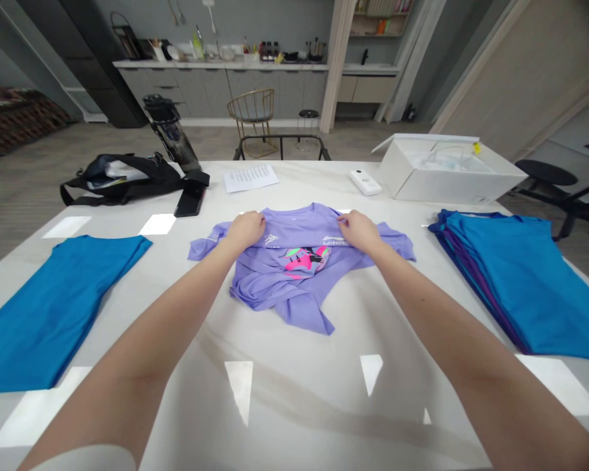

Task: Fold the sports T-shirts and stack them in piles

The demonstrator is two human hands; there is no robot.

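A lavender T-shirt [294, 229] lies on the white table in front of me, its collar at the far side and its lower part bunched toward me. White lettering runs across the chest, and a pink, green and black print shows among the folds. My left hand [248, 229] pinches the shirt near the left shoulder. Near the right shoulder, my right hand [359, 230] grips the cloth between thumb and fingers. Both sleeves spread outward past my hands.
A folded blue garment [63, 301] lies left; stacked blue and purple garments [525, 281] lie right. Toward the back are a black bag [127, 180], a bottle [174, 134], a phone [190, 198], a paper sheet [250, 178], a white device [366, 182] and an open white box [446, 183].
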